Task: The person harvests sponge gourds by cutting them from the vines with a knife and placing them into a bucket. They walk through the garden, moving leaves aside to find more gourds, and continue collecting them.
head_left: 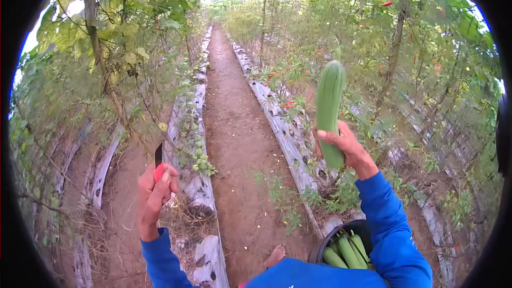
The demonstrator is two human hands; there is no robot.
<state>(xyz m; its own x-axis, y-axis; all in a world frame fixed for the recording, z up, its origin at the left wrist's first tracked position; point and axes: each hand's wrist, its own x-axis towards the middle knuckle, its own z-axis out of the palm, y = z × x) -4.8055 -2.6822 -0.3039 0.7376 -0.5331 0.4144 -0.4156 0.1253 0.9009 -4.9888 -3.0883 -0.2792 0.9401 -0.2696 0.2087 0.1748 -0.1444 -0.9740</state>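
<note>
My right hand (350, 146) is wrapped round the lower part of a green luffa gourd (330, 93). The gourd stands almost upright, and a short piece of stem shows at its top. In my left hand (151, 194) is a small knife (158, 156) with a dark blade and a red handle; the fingers are closed round the handle and the blade points up. Knife and gourd are well apart. Below my right forearm, several more green gourds (349, 252) lie in a black bucket (318, 246), partly hidden by my blue sleeve.
A dirt path (234, 128) runs straight ahead between beds edged with silvery plastic mulch (200, 96). Wooden poles (394, 53) carry leafy vines overhead. Red chillies (289, 105) hang on plants at the right. My bare foot (275, 256) is on the path.
</note>
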